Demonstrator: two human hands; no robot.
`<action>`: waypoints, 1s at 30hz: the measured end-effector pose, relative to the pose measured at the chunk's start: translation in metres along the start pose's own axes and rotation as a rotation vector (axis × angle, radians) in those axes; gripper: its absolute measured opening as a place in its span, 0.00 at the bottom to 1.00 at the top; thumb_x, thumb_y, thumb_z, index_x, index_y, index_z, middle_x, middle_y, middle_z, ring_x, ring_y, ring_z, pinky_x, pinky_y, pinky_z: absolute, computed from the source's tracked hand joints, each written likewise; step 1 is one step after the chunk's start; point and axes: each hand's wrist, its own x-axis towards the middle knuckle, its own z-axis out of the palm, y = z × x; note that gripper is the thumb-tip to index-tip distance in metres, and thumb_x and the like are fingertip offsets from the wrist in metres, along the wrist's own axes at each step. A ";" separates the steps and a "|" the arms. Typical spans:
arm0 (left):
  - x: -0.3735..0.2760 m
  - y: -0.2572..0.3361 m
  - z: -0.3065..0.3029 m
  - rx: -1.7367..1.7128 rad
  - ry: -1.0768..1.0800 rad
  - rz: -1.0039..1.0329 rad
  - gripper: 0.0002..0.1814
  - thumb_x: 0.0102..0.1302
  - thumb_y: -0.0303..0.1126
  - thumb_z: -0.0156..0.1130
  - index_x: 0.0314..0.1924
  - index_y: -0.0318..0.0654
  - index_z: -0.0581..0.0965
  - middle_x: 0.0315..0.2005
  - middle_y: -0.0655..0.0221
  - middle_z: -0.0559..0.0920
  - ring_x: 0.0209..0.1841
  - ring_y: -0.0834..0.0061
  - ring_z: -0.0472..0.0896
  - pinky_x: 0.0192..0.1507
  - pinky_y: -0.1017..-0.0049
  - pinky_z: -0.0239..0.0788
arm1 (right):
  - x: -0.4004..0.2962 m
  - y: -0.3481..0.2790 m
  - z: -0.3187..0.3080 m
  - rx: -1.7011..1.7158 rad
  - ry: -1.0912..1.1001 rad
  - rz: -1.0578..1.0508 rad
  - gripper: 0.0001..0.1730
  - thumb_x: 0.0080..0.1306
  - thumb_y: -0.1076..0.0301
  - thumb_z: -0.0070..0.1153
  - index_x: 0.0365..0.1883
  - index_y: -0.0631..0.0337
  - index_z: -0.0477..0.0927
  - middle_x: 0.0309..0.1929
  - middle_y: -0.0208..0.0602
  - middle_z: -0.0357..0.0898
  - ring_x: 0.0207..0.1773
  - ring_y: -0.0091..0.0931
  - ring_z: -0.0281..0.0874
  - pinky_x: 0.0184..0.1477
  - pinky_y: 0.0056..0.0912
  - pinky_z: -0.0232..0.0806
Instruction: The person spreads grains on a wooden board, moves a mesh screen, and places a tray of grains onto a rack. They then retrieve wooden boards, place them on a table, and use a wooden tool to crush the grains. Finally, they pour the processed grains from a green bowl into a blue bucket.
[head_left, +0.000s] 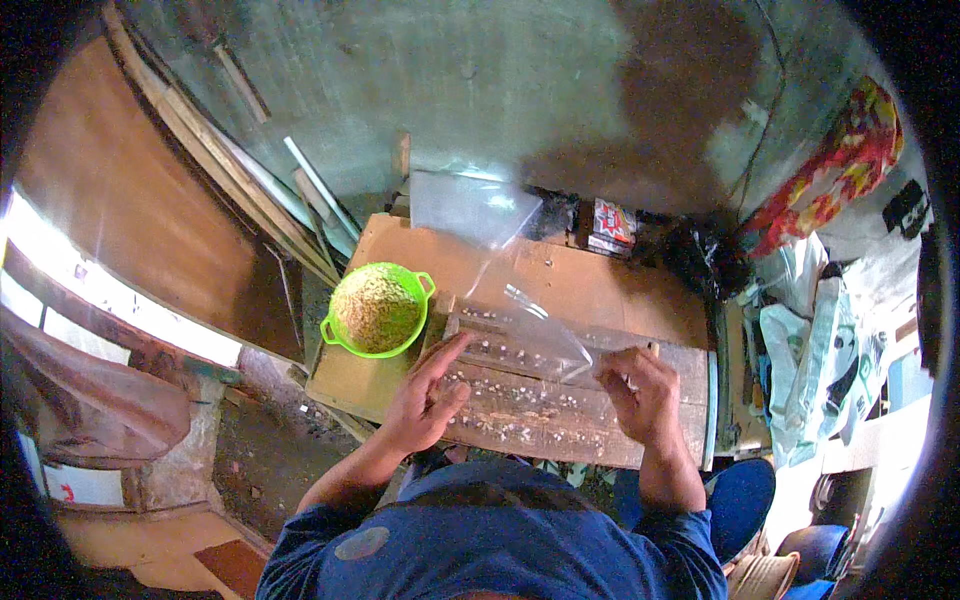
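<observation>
My right hand (641, 394) pinches the edge of a clear plastic bag or sheet (551, 337), which stretches leftward over the worktable. My left hand (426, 401) is held with its fingers extended and its thumb apart, nothing visible in it. Its fingertips are by the left end of a wooden frame or tray (487, 330), which shows partly through the plastic; whether they touch it I cannot tell. Small white bits (517, 431) lie scattered over the dark boards between my hands. A bright green plastic basket (429, 283) with two handles, heaped with pale yellowish pieces (375, 311), stands left of the frame.
Flat clear plastic (472, 206) lies at the table's (630, 300) back edge, left of a printed packet (611, 225) and a black plastic bag (709, 259). White-green plastic bags (817, 360) hang at right. Wooden strips (217, 165) lean at left; a blue seat (739, 506) stands lower right.
</observation>
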 end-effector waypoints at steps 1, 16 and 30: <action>0.006 -0.001 0.011 -0.105 -0.043 0.010 0.34 0.71 0.40 0.59 0.71 0.31 0.63 0.67 0.51 0.69 0.71 0.58 0.64 0.70 0.61 0.56 | -0.015 -0.002 -0.004 -0.010 -0.010 0.015 0.05 0.57 0.78 0.65 0.30 0.60 0.81 0.34 0.39 0.85 0.35 0.36 0.83 0.38 0.37 0.74; 0.018 0.026 0.055 -0.300 -0.072 -0.216 0.20 0.78 0.40 0.49 0.56 0.33 0.79 0.31 0.70 0.83 0.33 0.83 0.78 0.37 0.80 0.69 | -0.095 -0.003 -0.011 -0.058 0.018 0.188 0.07 0.55 0.78 0.67 0.32 0.61 0.82 0.30 0.38 0.84 0.33 0.36 0.83 0.35 0.36 0.74; 0.015 0.046 0.027 -0.716 0.123 -0.417 0.10 0.71 0.35 0.60 0.47 0.39 0.79 0.29 0.71 0.81 0.20 0.85 0.72 0.24 0.80 0.66 | -0.083 0.002 0.000 -0.033 -0.016 0.194 0.08 0.55 0.76 0.68 0.33 0.62 0.83 0.30 0.39 0.83 0.31 0.36 0.81 0.34 0.37 0.73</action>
